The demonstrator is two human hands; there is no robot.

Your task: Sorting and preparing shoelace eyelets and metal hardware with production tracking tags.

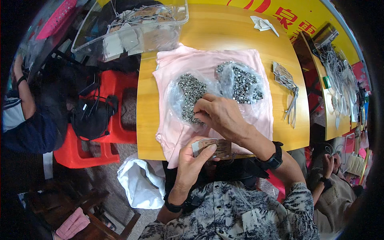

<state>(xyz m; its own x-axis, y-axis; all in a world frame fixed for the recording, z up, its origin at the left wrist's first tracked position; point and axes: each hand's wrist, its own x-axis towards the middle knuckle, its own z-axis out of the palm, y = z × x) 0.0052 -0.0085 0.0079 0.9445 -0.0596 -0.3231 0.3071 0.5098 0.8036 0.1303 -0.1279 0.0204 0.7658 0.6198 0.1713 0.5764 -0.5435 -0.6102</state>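
Observation:
My left hand (192, 161) is closed around brown-and-white cards (223, 148) at the table's front edge, its thumb pressed on top. My right hand (225, 117) reaches over an open clear plastic bag of small shiny metal pieces (188, 90). Its fingertips are pinched together at the right side of the pile; whether a piece is between them is too small to see. A second clear bag, holding darker small metal pieces (240, 82), lies just to the right. Both bags rest on a spread pink cloth (168, 66).
Beneath is a yellow wooden table (150, 124). A clear bin (156, 26) of corded cards stands far left; a corded card bundle (282, 74) lies right, crumpled white paper (264, 25) behind. Red stools (116, 86) stand left, a white sack (140, 188) below. People sit on both sides.

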